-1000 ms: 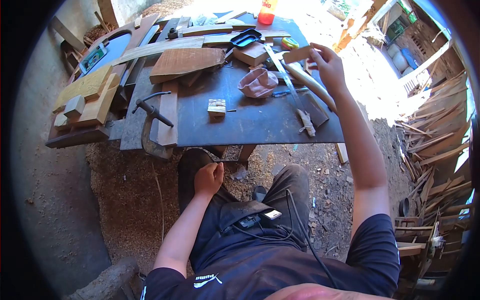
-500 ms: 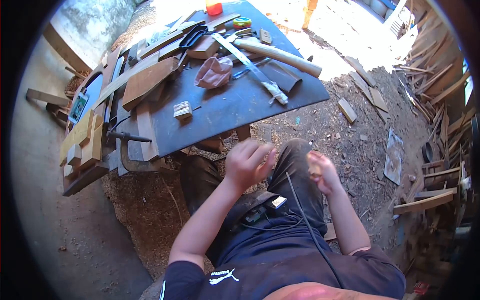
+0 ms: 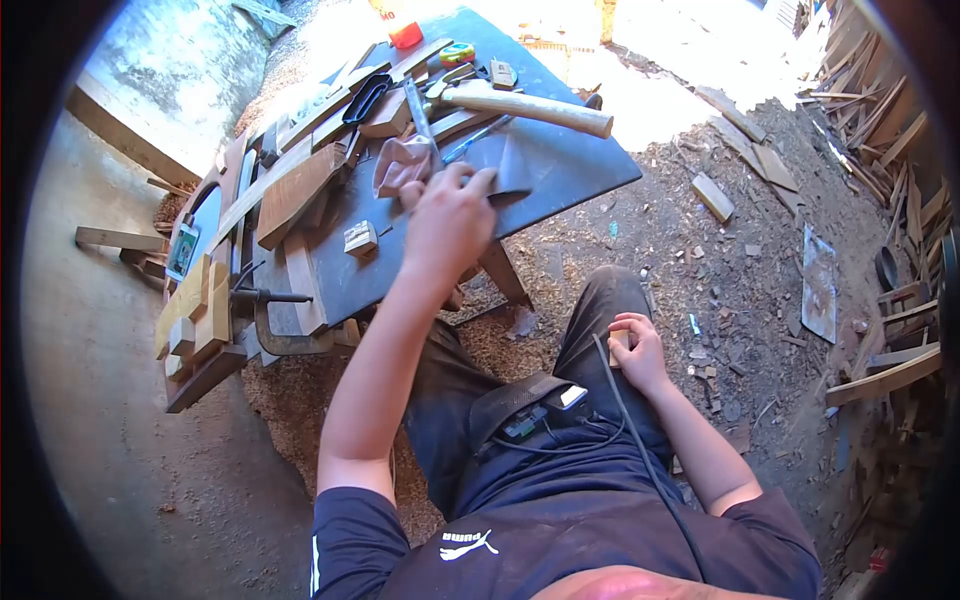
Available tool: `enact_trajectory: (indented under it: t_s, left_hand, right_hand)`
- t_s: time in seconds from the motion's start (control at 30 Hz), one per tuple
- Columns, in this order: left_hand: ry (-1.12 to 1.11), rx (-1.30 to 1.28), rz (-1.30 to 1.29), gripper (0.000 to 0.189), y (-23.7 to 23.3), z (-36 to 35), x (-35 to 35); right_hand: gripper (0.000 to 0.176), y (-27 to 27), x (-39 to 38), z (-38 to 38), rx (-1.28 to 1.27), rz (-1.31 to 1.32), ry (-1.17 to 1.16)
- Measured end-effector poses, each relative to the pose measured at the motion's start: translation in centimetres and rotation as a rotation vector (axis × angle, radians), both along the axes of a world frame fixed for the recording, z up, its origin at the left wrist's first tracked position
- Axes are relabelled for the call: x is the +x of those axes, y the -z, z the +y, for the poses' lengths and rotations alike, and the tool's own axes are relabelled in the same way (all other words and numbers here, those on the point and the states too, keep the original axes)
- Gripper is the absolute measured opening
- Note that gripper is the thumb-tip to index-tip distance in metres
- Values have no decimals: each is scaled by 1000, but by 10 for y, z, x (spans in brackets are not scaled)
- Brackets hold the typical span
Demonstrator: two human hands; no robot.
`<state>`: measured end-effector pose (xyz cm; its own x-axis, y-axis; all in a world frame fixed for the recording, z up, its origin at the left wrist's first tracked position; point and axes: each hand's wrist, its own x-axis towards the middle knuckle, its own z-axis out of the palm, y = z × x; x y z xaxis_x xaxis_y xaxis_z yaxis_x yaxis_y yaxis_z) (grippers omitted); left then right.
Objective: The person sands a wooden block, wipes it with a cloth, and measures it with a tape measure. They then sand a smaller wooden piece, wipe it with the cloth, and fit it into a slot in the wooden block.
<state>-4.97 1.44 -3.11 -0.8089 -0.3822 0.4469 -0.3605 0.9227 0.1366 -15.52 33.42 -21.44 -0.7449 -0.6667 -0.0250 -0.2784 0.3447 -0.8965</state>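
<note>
My left hand (image 3: 452, 215) reaches over the dark tabletop (image 3: 400, 262), fingers closed around the wrapped end of a long flat metal blade (image 3: 418, 112). The far part of the blade shows beyond my fingers; its wrapped handle is hidden under them. A crumpled pinkish cloth (image 3: 400, 165) lies just left of that hand. By my right thigh, my right hand (image 3: 642, 358) holds a small wooden block (image 3: 620, 343) between thumb and fingers. Another small wooden block (image 3: 360, 238) sits on the tabletop, left of my left wrist.
A hammer with a wooden handle (image 3: 530, 106), a tape measure (image 3: 458, 54) and wood pieces (image 3: 300, 195) crowd the table. A clamp (image 3: 268, 315) grips its left edge. A cable (image 3: 640, 450) crosses my lap. Scrap wood (image 3: 712, 198) lies on the floor at right.
My left hand has moved from above my lap to the table and taken hold of the blade's wrapped end, turning the blade. My right hand has lowered slightly with its block.
</note>
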Motion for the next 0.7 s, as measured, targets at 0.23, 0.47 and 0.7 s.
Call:
enact_trajectory:
  t_s: [0.23, 0.47, 0.7]
  left_hand:
    - [-54, 22, -73, 31, -11, -20, 72]
    - [242, 157, 41, 30, -3, 5, 49]
    - [431, 338, 99, 29, 5, 6, 18]
  right_hand:
    - [30, -3, -5, -7, 54, -129, -189]
    - [66, -26, -25, 1, 25, -569, -462]
    - [45, -122, -45, -35, -245, -164, -241]
